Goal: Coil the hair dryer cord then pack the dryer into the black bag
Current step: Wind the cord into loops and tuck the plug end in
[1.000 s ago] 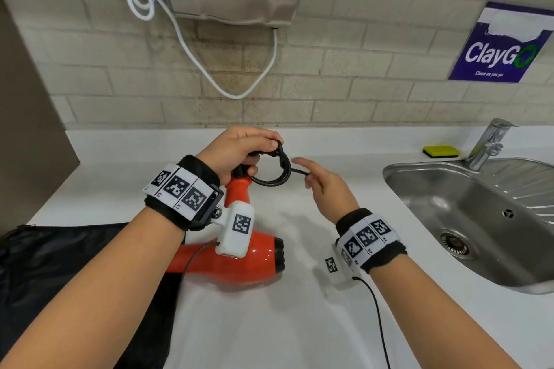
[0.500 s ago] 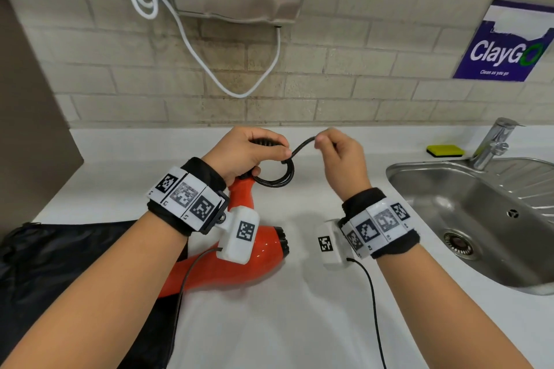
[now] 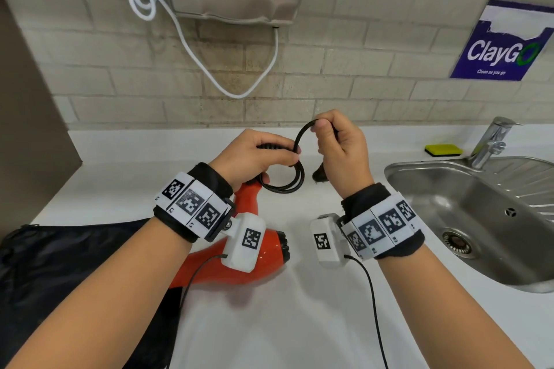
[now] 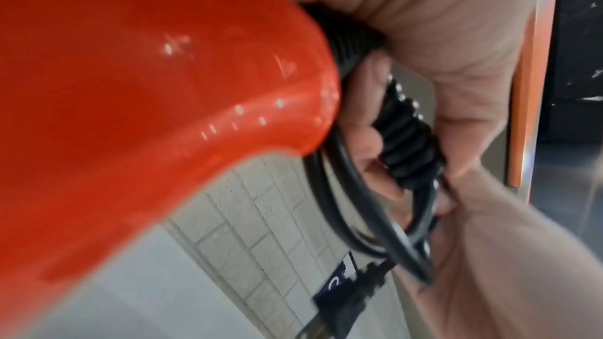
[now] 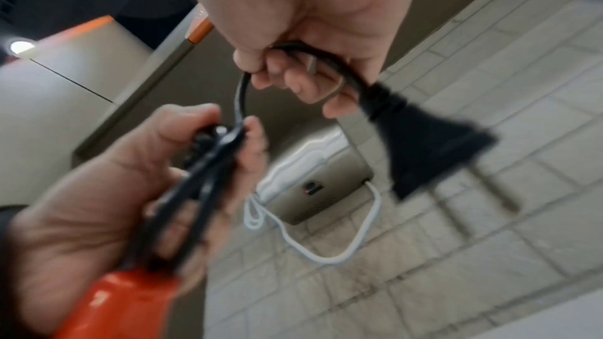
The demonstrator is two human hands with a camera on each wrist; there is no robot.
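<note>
The orange hair dryer (image 3: 263,263) is held above the white counter (image 3: 269,323) near its left edge, where the black bag (image 3: 60,263) is spread flat, the dryer's barrel lying partly over the bag's right border. The black cord (image 3: 283,186), already wound into a few loops at the end of the handle, is gripped together with the ribbed strain relief by the curled fingers of the left hand (image 3: 254,156). The free stretch of the cord is pinched and arched upward by the right hand (image 3: 341,150), whose fingers are closed round it, with the plug (image 5: 427,151) hanging just below that hand.
</note>
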